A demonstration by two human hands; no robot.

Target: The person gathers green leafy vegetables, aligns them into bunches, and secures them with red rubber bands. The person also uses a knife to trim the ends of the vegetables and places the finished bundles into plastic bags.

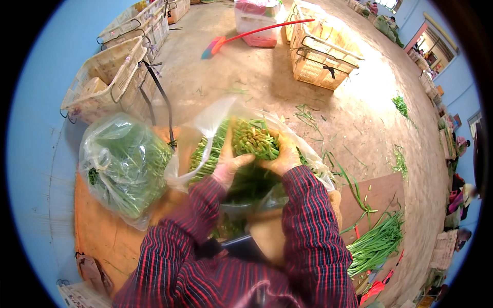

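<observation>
Both hands are inside the mouth of a clear plastic bag point(308, 144) filled with green stems. My left hand point(230, 159) presses on the left side of a bundle of cut green stalks point(252, 140), thumb pointing inward. Around its right side curl the fingers of my right hand point(284, 154). The bundle's pale brownish cut ends face up. More stalks point(204, 158) lie packed to the left within the bag. A second plastic bag of greens point(125, 169), knotted at the top, rests to the left on an orange sheet point(104, 227).
Plastic crates point(104, 84) line the blue wall; other crates point(323, 57) stand ahead at the right. A red-handled broom point(246, 34) leans near a white container point(257, 19). Loose long green leaves point(375, 244) lie on a brown board point(379, 188). People sit along the far right wall.
</observation>
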